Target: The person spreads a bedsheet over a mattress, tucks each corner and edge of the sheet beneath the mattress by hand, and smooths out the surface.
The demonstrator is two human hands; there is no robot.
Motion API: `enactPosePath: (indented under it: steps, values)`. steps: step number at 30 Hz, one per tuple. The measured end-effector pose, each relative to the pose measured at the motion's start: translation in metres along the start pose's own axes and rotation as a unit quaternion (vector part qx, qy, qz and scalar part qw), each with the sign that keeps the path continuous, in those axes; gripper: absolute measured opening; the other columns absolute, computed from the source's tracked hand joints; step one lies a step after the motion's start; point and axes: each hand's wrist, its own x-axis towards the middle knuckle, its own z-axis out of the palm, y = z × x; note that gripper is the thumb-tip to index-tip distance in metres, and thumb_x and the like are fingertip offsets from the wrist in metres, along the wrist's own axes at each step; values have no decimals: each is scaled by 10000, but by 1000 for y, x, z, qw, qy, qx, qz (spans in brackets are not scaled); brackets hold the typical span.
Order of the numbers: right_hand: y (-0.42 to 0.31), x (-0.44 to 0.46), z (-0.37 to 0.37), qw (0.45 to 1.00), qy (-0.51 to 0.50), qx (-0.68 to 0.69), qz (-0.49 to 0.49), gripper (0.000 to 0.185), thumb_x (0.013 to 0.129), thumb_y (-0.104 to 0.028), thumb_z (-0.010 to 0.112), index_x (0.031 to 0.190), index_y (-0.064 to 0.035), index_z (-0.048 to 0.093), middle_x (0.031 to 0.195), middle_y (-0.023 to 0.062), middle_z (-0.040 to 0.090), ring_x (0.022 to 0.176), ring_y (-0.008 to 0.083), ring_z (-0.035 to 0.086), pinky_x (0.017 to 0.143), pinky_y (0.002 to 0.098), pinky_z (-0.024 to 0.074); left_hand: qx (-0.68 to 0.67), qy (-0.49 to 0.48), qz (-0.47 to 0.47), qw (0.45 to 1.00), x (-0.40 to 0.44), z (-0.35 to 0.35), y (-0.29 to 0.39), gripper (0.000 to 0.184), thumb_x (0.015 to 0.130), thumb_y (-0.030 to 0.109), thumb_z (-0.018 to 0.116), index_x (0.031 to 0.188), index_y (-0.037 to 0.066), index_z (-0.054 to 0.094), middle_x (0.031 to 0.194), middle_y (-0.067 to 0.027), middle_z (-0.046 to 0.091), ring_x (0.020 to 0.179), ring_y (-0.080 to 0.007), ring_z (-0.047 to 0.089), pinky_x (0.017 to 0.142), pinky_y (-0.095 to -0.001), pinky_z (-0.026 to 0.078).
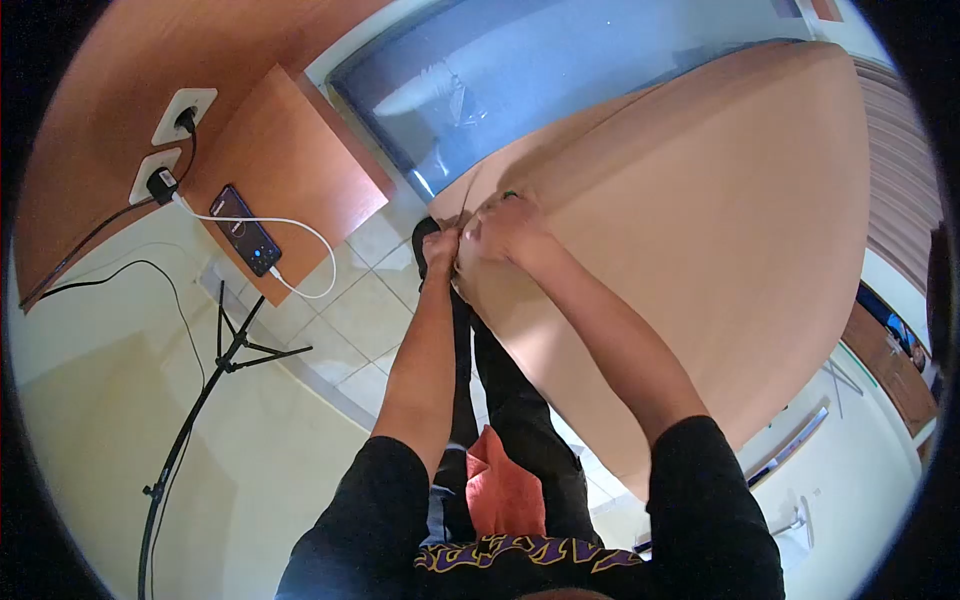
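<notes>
A large mattress (700,220) in a tan fitted sheet lies at a slant, its near corner between my two hands. My left hand (441,250) is closed on the sheet's edge at that corner. Just right of it, my right hand (507,228) is closed on the sheet on top of the corner. Small folds show in the fabric around my fingers. Behind the tan mattress lies a blue surface under clear plastic (530,90), partly covered by it.
A wooden nightstand (300,160) at the left holds a phone (246,230) on a white cable. Wall sockets (184,117) with plugs are above it. A black tripod stand (190,420) stands at the lower left. Tiled floor (355,315) shows by my feet.
</notes>
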Motion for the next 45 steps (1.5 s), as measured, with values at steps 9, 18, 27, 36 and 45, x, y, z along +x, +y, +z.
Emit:
enactPosePath:
  steps: [9,18,27,36,45]
  values:
    - [0,150,73,968,-227,43,103,597,810,-379,560,1382,-206,568,1456,61,516,1351,247,474,1049,491,392,-243,34,-126,961,-45,-19,29,415,857,303,609,1094,-32,670,1163,-207,673,1026,-376,659,860,-449,509]
    - [-10,106,34,974,-214,2,82,706,817,-449,508,1443,-123,481,1525,109,415,1451,264,322,1190,516,131,-556,-129,-51,819,-60,23,-20,498,1002,287,495,1455,86,445,1355,-118,562,1277,-217,479,1116,-344,322]
    - [-7,105,32,964,-231,40,123,673,803,-341,512,1439,-119,486,1533,100,405,1453,279,317,1188,534,107,-114,-92,121,982,-149,74,-88,437,1005,394,446,949,35,690,964,-237,689,960,-430,649,818,-436,516]
    - [-6,109,29,962,-246,54,105,705,779,-315,533,1454,-122,466,1553,111,368,1469,292,277,1189,537,98,-303,74,-10,950,-200,48,-102,119,960,104,580,1049,41,628,940,-179,655,841,-312,659,737,-385,517]
    - [-10,94,18,967,-214,58,124,729,789,-351,517,1473,-117,429,1556,119,360,1466,298,279,1186,528,125,-204,213,300,907,-113,11,-2,548,842,203,652,1353,81,496,1309,-205,484,1180,-375,477,1042,-445,343]
